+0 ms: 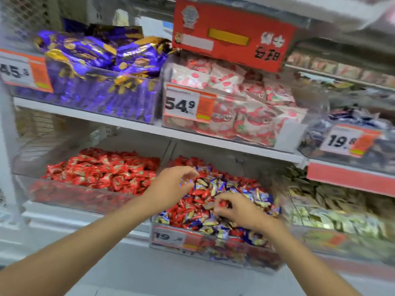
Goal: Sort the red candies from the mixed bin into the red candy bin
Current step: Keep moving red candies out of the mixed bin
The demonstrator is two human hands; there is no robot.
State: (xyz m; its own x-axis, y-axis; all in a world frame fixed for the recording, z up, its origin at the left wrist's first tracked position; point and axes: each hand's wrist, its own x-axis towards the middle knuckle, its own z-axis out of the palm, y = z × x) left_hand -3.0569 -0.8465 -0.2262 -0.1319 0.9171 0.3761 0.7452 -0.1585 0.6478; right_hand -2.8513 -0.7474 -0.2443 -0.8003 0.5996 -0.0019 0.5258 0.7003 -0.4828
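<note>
Left hand point(171, 184): over rear left part of mixed bin point(213, 256), fingers loosely curled, thumb apart from fingers, nothing seen in grip. Right hand point(239, 210): lower, on candy pile near bin centre, fingers curled down into wrappers; cannot tell whether it pinches a piece, motion blur. Red candies point(192, 202) lie mixed with blue candies point(264, 197) in mixed bin. Red candy bin point(70, 198) stands just beside it to left, on same shelf level, filled with red wrappers. Price tag point(177, 237) on mixed bin front wall.
</note>
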